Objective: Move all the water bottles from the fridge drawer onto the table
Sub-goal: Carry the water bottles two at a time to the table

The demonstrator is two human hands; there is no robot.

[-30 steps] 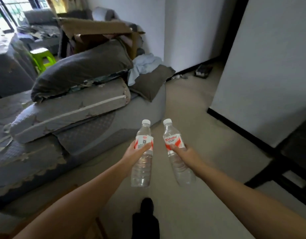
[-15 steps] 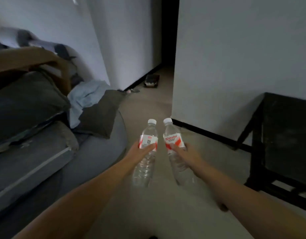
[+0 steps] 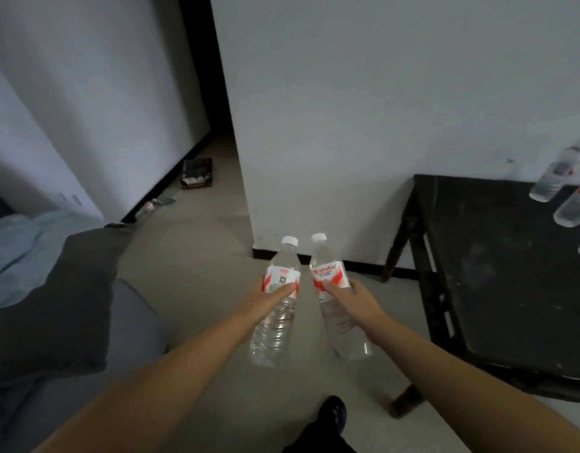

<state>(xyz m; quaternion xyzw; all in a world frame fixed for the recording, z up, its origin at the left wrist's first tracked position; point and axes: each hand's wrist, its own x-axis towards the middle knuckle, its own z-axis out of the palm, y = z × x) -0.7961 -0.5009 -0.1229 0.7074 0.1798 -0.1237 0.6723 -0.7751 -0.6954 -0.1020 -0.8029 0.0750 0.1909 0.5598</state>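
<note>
My left hand (image 3: 265,300) grips a clear water bottle (image 3: 275,322) with a white cap and a red and white label. A second bottle of the same kind (image 3: 340,325) is in the grip of my right hand (image 3: 357,299). Both bottles are upright, side by side, above the floor in the middle of the view. The black table (image 3: 497,273) stands to the right against the white wall. Three water bottles (image 3: 556,178) stand on its far right part, cut off by the frame edge. The fridge drawer is out of view.
A grey sofa with a dark cushion (image 3: 53,299) and a light blue cloth (image 3: 17,237) fills the left side. A dark doorway (image 3: 210,93) opens ahead, with a flat dark object (image 3: 197,173) on the floor before it. My dark shoe (image 3: 331,416) shows below.
The view has swung to the right: the sofa pile has slid off to the left, and the black table with its bottles has come into sight. Both hands keep hold of their bottles.
</note>
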